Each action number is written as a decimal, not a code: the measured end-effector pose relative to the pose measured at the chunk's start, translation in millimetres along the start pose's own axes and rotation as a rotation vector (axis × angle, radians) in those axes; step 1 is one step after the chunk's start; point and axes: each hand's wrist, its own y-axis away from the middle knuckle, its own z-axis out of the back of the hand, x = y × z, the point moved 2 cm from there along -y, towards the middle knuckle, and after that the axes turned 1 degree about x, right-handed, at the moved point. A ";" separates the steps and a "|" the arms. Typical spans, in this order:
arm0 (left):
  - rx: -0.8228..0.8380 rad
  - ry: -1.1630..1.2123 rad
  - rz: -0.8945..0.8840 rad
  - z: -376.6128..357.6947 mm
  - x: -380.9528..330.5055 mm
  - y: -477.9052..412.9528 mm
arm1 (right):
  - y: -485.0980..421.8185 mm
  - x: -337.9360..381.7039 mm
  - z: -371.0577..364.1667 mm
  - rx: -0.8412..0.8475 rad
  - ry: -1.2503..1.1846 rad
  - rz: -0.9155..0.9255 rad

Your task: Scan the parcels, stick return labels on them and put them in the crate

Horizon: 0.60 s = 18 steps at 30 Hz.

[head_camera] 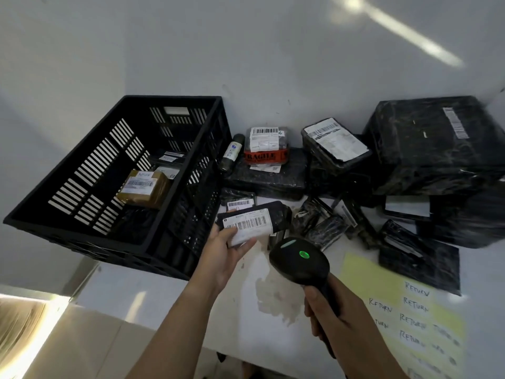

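Standing by the white counter (153,294), set against a bare white wall (246,50), I see a black crate (76,233) at its left end with a brown parcel (144,187) inside (RETURN handwritten on it). A heap of black-wrapped parcels (426,143) fills the right, and a yellow label sheet (366,280) lies nearer. The left hand (221,255) holds a small black parcel (276,217) beside the crate, thumb on its barcode label, fingers (246,246) curled underneath. The right hand (328,315) is wrapped round a scanner (300,258), green light on, just below that parcel.
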 end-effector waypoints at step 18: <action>0.004 0.091 0.120 -21.0 5.8 -34.6 | -15.0 18.1 -5.9 -0.050 -0.016 0.032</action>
